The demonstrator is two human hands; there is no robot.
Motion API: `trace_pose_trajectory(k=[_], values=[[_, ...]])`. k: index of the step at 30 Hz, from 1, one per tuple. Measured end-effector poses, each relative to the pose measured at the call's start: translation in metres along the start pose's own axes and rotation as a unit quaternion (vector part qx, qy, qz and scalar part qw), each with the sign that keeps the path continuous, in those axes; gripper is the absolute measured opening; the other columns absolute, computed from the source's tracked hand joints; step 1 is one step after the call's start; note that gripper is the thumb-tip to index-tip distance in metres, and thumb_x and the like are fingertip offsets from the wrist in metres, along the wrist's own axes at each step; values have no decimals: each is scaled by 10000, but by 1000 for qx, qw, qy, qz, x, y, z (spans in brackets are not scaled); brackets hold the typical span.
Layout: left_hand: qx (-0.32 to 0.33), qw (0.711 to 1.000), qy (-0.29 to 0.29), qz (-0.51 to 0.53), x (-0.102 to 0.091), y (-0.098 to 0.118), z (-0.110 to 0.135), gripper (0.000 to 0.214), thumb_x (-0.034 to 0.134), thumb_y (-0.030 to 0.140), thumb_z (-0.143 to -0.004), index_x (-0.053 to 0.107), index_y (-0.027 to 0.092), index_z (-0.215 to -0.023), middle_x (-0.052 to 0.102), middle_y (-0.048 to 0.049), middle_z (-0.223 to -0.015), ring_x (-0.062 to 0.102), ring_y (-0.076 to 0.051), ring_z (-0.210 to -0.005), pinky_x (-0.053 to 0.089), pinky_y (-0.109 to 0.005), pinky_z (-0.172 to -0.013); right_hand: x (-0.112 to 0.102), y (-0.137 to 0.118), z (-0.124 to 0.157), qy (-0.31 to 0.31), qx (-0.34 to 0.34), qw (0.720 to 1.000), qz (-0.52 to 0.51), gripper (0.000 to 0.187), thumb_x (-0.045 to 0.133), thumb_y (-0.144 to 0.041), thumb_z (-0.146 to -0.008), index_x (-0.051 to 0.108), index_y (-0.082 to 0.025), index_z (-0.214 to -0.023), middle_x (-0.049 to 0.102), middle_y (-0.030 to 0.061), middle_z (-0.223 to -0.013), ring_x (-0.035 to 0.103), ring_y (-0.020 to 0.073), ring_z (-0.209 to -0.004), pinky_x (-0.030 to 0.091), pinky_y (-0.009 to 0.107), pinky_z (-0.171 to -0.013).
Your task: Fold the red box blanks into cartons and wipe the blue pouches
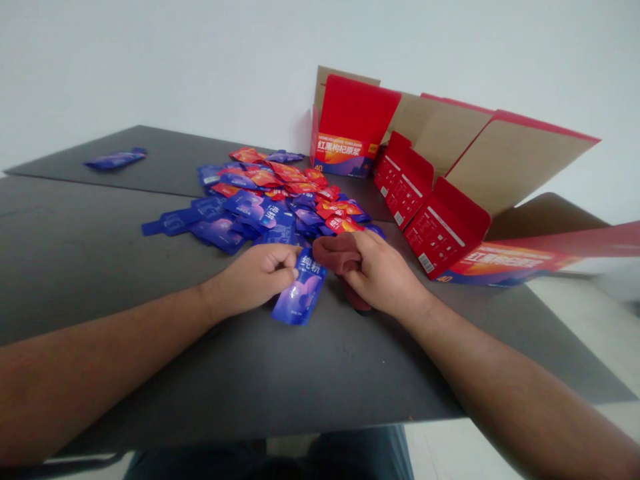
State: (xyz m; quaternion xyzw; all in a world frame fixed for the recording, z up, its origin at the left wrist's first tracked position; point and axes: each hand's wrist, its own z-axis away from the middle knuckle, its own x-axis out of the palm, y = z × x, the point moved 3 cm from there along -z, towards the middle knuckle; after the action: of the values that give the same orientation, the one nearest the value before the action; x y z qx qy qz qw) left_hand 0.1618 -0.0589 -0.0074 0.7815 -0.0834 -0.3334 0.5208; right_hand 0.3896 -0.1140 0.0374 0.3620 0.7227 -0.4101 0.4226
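Note:
My left hand is closed on a blue pouch with purple fruit printed on it, pinching it near its upper left edge. The pouch hangs tilted above the dark table. Gripped in my right hand is a folded brown-red cloth, right beside the pouch's top end. Whether the cloth touches the pouch, I cannot tell. Just beyond both hands spreads a heap of blue pouches and red-orange pouches.
Red printed cartons stand open at the right: a far carton, middle cartons and a near carton, flaps raised. One blue pouch lies apart at the far left of the grey table. A white wall rises behind.

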Motion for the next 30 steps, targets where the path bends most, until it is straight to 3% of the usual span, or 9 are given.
trace_pose_trajectory(k=[5, 10, 15, 20, 24, 30], values=[[7, 1000, -14, -4, 1, 0, 0, 230, 615, 237, -882, 497, 211, -686, 599, 30, -735, 539, -132, -677, 423, -271, -652, 3, -3, 1, -40, -41, 998, -13, 207, 631, -163, -907, 595, -229, -1100, 713, 104, -1151, 684, 285, -1090, 574, 424, -937], [6, 1000, 3, -12, -1, -1, 0, 205, 605, 211, -853, 486, 212, -687, 568, 45, -721, 516, -121, -658, 414, -269, -650, 1, 2, 0, -7, 2, 1000, -2, 223, 632, -185, -923, 605, -204, -1143, 727, 134, -1173, 681, 310, -1141, 567, 448, -967], [-6, 1000, -11, -15, 0, -1, 0, 228, 611, 251, -880, 503, 212, -683, 610, 23, -741, 551, -140, -690, 424, -278, -658, 5, -2, 1, -52, -51, 997, -16, 195, 616, -170, -906, 597, -225, -1092, 713, 102, -1143, 680, 271, -1064, 567, 411, -924], [-6, 1000, 5, -10, 0, 0, -1, 211, 618, 251, -861, 493, 216, -694, 581, 33, -724, 526, -137, -674, 412, -271, -640, 1, 3, -1, -11, 0, 1000, -6, 230, 638, -179, -908, 606, -211, -1134, 728, 126, -1166, 676, 304, -1125, 567, 443, -968], [-4, 1000, -7, -15, 0, -3, -1, 229, 615, 255, -879, 503, 215, -682, 594, 30, -713, 539, -140, -673, 419, -277, -648, 3, -5, 1, -59, -43, 997, -18, 193, 626, -164, -895, 595, -225, -1075, 714, 106, -1142, 677, 274, -1073, 569, 410, -933], [-1, 1000, 8, -18, -1, -6, -1, 218, 613, 238, -879, 490, 216, -700, 587, 39, -736, 533, -132, -679, 416, -270, -654, 2, 0, 1, -19, -8, 1000, -3, 233, 627, -166, -907, 613, -210, -1135, 721, 124, -1162, 675, 303, -1132, 566, 446, -977]])
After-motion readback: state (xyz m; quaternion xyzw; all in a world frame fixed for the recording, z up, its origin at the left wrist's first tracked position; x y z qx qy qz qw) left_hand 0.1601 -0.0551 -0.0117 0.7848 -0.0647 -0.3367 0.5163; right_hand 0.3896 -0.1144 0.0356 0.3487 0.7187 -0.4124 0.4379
